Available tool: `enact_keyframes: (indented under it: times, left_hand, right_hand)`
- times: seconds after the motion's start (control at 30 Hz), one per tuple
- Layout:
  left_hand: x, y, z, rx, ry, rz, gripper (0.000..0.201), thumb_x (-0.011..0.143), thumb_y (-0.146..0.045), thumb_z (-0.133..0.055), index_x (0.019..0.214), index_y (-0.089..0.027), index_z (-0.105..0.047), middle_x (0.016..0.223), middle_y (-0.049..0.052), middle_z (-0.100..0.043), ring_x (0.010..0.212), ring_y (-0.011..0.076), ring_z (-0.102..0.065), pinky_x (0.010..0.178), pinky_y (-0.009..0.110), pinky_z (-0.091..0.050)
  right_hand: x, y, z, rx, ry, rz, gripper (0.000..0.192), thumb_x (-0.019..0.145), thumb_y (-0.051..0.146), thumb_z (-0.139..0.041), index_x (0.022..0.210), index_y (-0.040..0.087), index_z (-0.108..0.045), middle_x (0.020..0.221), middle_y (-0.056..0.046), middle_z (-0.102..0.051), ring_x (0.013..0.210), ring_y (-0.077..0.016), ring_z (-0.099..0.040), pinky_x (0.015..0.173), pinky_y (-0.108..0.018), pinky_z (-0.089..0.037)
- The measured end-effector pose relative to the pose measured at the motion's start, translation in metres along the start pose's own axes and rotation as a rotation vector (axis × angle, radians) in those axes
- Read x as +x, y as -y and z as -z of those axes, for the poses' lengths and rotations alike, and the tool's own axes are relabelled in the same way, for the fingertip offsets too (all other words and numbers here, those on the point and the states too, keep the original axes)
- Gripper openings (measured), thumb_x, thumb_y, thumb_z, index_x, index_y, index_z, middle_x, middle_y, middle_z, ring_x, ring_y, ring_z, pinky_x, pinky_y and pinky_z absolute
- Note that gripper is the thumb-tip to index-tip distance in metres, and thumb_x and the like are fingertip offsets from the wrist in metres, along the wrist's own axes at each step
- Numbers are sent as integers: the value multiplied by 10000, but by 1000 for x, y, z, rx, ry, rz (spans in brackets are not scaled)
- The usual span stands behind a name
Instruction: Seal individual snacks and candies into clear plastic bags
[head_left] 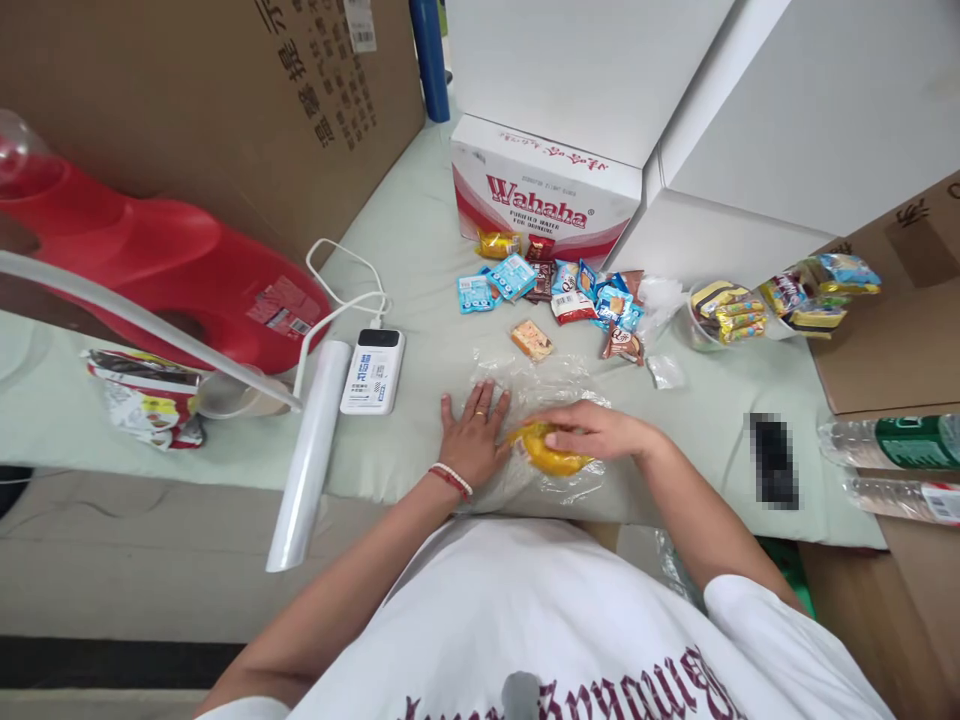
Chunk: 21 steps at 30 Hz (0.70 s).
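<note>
My left hand (474, 437) lies flat with fingers spread, pressing on a thin clear plastic sheet (574, 380) on the pale green cloth. Just to its right, my right hand (589, 432) is closed over a yellow wrapped snack (551, 455), which rests on the sheet. Part of the snack is hidden under the fingers. Beyond the sheet's far edge lies a small orange-brown wrapped piece (532, 340). Behind it is a loose group of packaged snacks, with blue packets (512, 277) and a brown packet (622, 343).
At the left are a white power bank (373, 372), a plastic film roll (309, 455) and a red plastic container (172, 260). A Wahaha box (544, 190) stands at the back. Rightward are a snack bowl (701, 335), a pixelated dark object (774, 460) and bottles (892, 440).
</note>
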<state>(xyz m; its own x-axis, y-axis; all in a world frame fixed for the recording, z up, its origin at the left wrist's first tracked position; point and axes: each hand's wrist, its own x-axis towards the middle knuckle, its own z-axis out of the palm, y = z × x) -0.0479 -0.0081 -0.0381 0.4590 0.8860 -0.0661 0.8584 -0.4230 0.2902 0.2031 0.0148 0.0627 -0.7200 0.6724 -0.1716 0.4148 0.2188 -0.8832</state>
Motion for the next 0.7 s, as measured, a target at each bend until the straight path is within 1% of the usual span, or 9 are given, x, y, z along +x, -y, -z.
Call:
enact_keyframes:
  times: [0.03, 0.07, 0.1, 0.17, 0.23, 0.3, 0.43, 0.57, 0.7]
  left_hand:
    - [1, 0, 0, -2, 2, -4, 667, 1020, -470, -449, 1631, -212, -378, 1731, 169, -226, 1599, 370, -262, 1221, 784, -42]
    - [0, 1, 0, -4, -1, -6, 655, 1021, -451, -451, 1629, -218, -383, 1729, 167, -235, 1597, 369, -270, 1221, 783, -48]
    - [-1, 2, 0, -4, -10, -4, 642, 1025, -443, -448, 1626, -227, -389, 1728, 165, -242, 1594, 370, -278, 1221, 784, -52]
    - [-4, 5, -1, -4, -41, 2, 626, 1034, -452, -441, 1622, -242, -399, 1727, 161, -249, 1587, 377, -293, 1218, 787, -56]
    - [-7, 6, -2, -4, -70, 7, 629, 1037, -472, -442, 1624, -249, -396, 1725, 162, -258, 1580, 387, -307, 1217, 790, -53]
    - [-9, 5, -3, -5, -81, 5, 640, 1037, -483, -443, 1631, -252, -380, 1719, 161, -276, 1575, 389, -318, 1223, 784, -48]
    - [-6, 7, -1, 5, -65, -1, 640, 1047, -491, -416, 1640, -257, -359, 1712, 153, -290, 1575, 370, -324, 1236, 768, -27]
    - [-5, 19, 2, 25, -36, 3, 639, 1063, -499, -359, 1652, -256, -321, 1713, 140, -286, 1587, 347, -303, 1230, 775, 25]
    - [-5, 24, 1, 47, -29, 10, 645, 1065, -500, -341, 1658, -249, -306, 1717, 139, -274, 1600, 341, -271, 1232, 767, 43]
  right_hand:
    - [6, -1, -6, -18, 81, -41, 497, 1034, 547, -517, 1373, 219, -673, 1036, -35, -763, 900, -180, -690, 839, -278, -542]
    - [12, -3, -10, -83, 98, -108, 451, 1043, 511, -509, 1333, 216, -689, 1011, -35, -760, 869, -180, -682, 820, -279, -536]
    - [15, -5, -12, -188, 52, -200, 407, 1052, 472, -500, 1280, 205, -707, 1003, -50, -755, 860, -189, -675, 811, -289, -529]
    - [17, -4, -14, -454, -182, -411, 376, 1068, 422, -468, 1213, 178, -715, 1049, -110, -735, 916, -232, -668, 819, -325, -518]
    - [14, -1, -17, -661, -422, -522, 410, 1073, 437, -449, 1281, 169, -680, 1163, -166, -701, 1053, -286, -641, 851, -363, -517]
    - [10, 1, -25, -743, -485, -456, 482, 1043, 488, -518, 1405, 185, -614, 1310, -183, -649, 1212, -323, -571, 930, -403, -516]
    - [7, -14, -51, -757, -290, -261, 599, 939, 373, -723, 1493, 219, -556, 1458, -140, -587, 1379, -342, -438, 1133, -487, -416]
    - [-4, -33, -52, -742, -332, -309, 533, 962, 226, -656, 1488, 220, -568, 1388, -126, -637, 1330, -328, -462, 1138, -502, -382]
    - [-16, -23, -42, -684, -430, -288, 474, 987, 286, -629, 1453, 205, -600, 1300, -140, -659, 1283, -324, -485, 1108, -488, -393]
